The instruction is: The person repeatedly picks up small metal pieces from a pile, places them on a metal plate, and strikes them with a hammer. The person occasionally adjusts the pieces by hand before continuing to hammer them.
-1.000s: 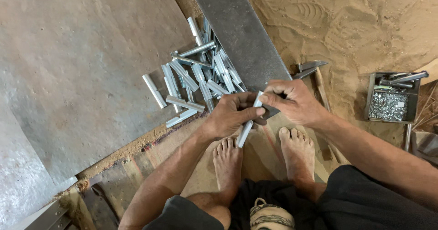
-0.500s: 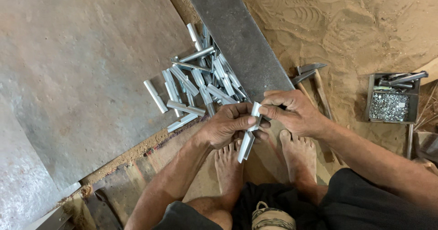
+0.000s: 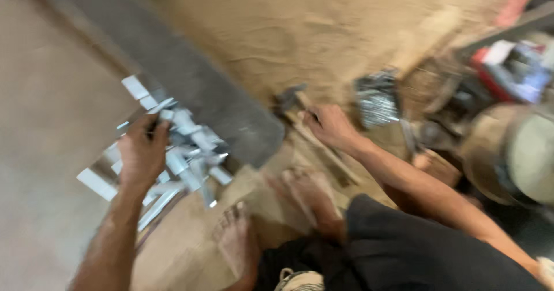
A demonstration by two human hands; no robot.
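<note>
Though motion-blurred, left hand [image 3: 141,155] on metal pieces [image 3: 190,149], right hand [image 3: 330,126] on hammer [image 3: 291,103], grips unclear

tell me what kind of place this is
Probably a small carpentry or metal-fitting workshop, worked at floor level. The ground is covered in tan sawdust, a heap of short silvery metal pieces lies under the left hand, and a hammer with a wooden handle lies by the right hand.
</note>
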